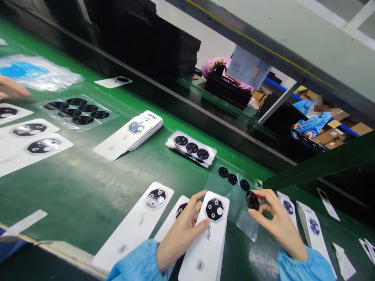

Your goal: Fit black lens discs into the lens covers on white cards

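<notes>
My left hand rests on a white card with a black octagonal lens piece near its top, fingers curled on the card's left edge. A small black octagonal piece is pinched in my right hand just right of that card. A clear film beside it carries three more black pieces. Two more white cards lie to the left, one partly under my left hand.
The green bench holds a stack of white cards, a stack of film sheets with black pieces, a film with several pieces, more cards far left and right. Another person's hand shows at the left; workers sit beyond.
</notes>
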{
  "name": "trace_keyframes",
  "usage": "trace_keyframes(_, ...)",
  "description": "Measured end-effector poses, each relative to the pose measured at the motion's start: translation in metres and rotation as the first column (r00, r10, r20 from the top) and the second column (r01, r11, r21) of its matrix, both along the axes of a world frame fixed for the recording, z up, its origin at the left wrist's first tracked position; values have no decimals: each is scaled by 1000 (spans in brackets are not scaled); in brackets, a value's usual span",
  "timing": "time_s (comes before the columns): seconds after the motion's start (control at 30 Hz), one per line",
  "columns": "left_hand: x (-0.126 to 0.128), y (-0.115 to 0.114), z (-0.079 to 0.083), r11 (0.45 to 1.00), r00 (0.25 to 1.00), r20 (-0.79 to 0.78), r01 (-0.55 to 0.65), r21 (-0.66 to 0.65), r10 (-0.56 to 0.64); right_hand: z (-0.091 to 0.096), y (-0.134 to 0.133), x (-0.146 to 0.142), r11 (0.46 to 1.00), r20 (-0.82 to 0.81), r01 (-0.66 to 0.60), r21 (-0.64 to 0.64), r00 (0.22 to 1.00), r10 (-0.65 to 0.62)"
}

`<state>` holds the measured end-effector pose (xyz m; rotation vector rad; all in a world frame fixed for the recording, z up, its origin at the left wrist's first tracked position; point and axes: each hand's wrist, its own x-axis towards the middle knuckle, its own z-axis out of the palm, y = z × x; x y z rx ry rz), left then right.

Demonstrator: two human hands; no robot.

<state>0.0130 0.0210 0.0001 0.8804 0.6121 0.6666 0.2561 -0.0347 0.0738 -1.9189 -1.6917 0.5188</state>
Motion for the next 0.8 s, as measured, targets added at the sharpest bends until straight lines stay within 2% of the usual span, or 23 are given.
trace_keyframes(0.2, -1, -1, 6, 1000, 1000, 26, 2, -18, -2, 4, -2, -44, 984, 76, -179, -13, 981, 179)
trace_keyframes(0.37, -1, -2, 6, 1000, 1000, 13, 18, 18, -19, 4, 3, -67, 959, 138, -279, -44, 949, 282)
trace_keyframes(0.57, -1, -3, 7, 999, 999, 8, 31, 32, -31, 1, 11, -77, 933, 218, -359, -18, 909, 354)
trace_keyframes(0.8, -1, -3, 8, 999, 999, 18, 37, 29, -37, -2, 12, -78, 936, 205, -349, -49, 914, 351)
